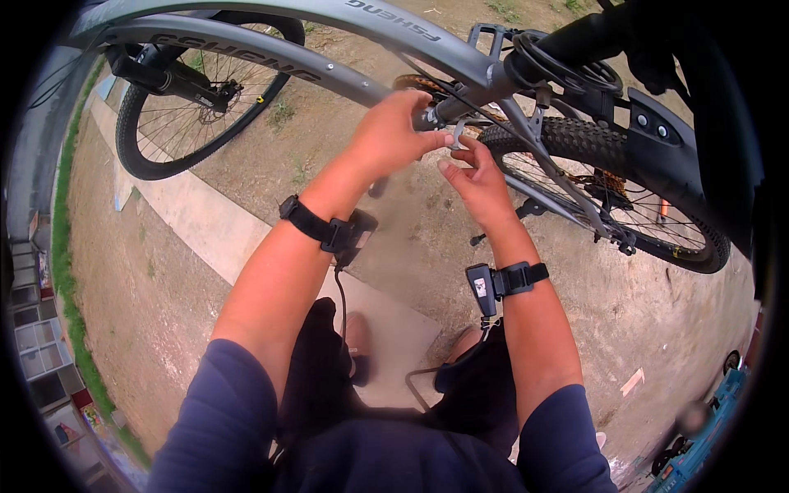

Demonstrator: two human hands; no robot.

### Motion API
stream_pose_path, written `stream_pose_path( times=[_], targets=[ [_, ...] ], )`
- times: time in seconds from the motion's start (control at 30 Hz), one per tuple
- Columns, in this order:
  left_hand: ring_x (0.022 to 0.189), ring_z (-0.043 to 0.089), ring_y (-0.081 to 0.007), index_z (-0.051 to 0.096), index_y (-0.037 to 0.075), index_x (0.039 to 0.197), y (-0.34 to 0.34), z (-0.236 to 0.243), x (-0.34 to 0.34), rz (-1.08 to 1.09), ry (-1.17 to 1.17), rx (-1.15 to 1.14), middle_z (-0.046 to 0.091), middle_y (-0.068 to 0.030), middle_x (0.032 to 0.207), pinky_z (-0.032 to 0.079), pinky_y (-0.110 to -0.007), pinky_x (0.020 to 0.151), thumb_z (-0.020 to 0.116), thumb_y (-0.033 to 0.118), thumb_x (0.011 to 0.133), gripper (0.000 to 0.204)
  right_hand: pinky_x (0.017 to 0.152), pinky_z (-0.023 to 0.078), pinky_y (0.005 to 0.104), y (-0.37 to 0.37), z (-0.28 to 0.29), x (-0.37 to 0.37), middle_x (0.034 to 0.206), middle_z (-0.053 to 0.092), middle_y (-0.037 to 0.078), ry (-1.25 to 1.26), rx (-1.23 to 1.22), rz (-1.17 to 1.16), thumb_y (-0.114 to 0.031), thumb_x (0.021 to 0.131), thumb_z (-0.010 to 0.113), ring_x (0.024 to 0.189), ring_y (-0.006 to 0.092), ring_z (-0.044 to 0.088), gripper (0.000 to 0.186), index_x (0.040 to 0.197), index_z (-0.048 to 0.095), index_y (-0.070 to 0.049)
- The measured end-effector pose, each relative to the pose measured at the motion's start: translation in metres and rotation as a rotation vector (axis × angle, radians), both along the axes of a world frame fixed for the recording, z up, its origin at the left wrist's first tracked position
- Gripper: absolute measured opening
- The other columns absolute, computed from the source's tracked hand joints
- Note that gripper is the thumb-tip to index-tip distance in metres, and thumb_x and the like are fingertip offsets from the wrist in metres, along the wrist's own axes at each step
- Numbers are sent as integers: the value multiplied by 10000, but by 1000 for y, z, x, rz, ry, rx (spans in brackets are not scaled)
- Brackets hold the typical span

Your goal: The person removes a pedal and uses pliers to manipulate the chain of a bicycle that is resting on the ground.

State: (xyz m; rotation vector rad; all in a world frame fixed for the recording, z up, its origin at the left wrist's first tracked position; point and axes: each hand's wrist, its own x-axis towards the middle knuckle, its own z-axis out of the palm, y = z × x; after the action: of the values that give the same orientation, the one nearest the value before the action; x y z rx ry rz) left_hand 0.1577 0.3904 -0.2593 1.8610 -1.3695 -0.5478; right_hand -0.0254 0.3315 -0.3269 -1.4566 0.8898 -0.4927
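Note:
A grey bicycle [288,62] spans the upper part of the view, front wheel [136,135] at the left and rear wheel [567,135] at the right. My left hand [390,131] is at the frame tube near the crank area, some of its fingers hidden at the tube. Its thumb is closed against a small pale curved piece [458,135]. Just right of it, my right hand [485,185] has bent fingers close to that piece, with the thumb apart from them. Whether a fingertip touches it I cannot tell.
Coiled black cable [567,66] hangs by the frame above the rear wheel, beside a black mudguard [666,135]. A pale paved strip [193,222] crosses the dirt ground below. A blue cart-like object [715,419] stands at the lower right. Cords run from devices strapped to both wrists.

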Motion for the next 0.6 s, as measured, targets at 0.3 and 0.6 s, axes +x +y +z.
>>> stream_pose_path(
  times=[0.3, 0.6],
  targets=[
    [980, 619, -157, 652, 14, 1170, -43, -22, 2, -218, -109, -23, 694, -62, 1067, 489, -314, 898, 867, 258, 717, 557, 768, 529, 282, -24, -50, 22, 1287, 562, 159, -118, -275, -55, -243, 875, 761, 938, 147, 620, 852, 1517, 256, -3],
    [898, 641, -154, 562, -27, 1151, -55, -52, 0, -143, 98, -171, 668, -92, 1009, 534, -319, 791, 838, 224, 745, 551, 857, 534, 370, -18, -52, 36, 1237, 604, 185, -252, -146, -109, -276, 786, 792, 1060, 286, 645, 879, 1475, 321, 3]
  ],
)
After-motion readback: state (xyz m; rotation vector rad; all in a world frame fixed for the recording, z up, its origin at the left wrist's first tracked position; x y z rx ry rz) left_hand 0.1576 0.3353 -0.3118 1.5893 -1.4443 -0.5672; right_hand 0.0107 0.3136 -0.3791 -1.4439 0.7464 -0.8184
